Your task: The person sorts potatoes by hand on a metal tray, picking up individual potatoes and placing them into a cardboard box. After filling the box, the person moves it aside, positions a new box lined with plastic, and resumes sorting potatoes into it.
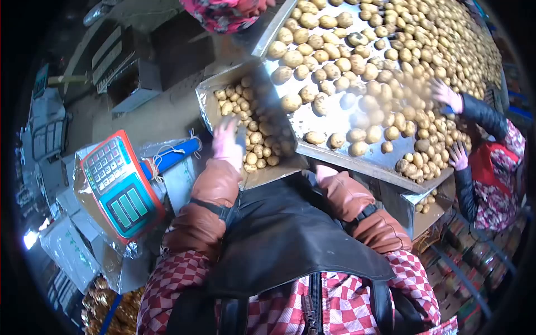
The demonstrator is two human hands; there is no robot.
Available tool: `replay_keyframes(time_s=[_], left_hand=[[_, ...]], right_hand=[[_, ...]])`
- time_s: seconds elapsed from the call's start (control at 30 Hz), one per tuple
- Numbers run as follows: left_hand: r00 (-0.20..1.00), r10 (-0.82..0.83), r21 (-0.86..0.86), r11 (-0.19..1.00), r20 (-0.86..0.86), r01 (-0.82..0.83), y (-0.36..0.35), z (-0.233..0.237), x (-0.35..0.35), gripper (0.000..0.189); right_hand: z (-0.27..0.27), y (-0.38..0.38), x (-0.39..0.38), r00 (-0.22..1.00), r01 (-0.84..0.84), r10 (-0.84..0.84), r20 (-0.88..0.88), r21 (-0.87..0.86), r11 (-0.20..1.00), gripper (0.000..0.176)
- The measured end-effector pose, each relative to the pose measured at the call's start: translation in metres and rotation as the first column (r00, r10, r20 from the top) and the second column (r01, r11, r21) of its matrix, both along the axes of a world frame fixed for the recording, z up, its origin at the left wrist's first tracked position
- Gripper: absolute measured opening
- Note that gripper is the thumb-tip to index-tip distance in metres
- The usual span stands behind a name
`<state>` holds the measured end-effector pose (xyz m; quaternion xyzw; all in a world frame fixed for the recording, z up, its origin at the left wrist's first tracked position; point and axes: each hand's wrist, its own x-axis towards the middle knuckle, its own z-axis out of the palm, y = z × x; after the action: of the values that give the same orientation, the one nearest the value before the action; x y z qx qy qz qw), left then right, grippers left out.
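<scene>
Over the left side of a cardboard box point(209, 109) of potatoes, my left hand point(226, 142) is blurred by motion, close to the potatoes point(254, 138) inside. Its fingers are smeared, so their shape is unclear. My right hand point(324, 172) is at the box's right corner, below the edge of the metal table point(329, 158); its fingers are hidden from view. Many loose potatoes point(357, 64) lie spread on the metal table, densest at the upper right.
A scale display with a keypad point(120, 187) stands at the left. A co-worker's two hands point(446, 95) reach over potatoes at the right. Another person's pink sleeve point(223, 12) shows at the top. An open carton point(134, 86) sits at the upper left.
</scene>
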<state>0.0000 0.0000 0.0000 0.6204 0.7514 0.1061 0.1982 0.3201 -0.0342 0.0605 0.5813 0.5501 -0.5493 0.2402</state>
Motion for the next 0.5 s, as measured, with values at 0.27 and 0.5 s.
replay_keyframes(time_s=[0.27, 0.5], left_hand=[[0.924, 0.153, 0.283, 0.923, 0.350, -0.260, 0.097, 0.055, 0.148, 0.074], [0.923, -0.018, 0.282, 0.954, 0.385, -0.099, 0.090, 0.038, 0.185, 0.075]], right_hand=[[0.067, -0.030, 0.074, 0.892, 0.340, -0.238, -0.384, 0.224, 0.914, 0.039], [0.121, 0.004, 0.138, 0.911, 0.332, -0.114, -0.396, 0.542, 0.772, 0.031]])
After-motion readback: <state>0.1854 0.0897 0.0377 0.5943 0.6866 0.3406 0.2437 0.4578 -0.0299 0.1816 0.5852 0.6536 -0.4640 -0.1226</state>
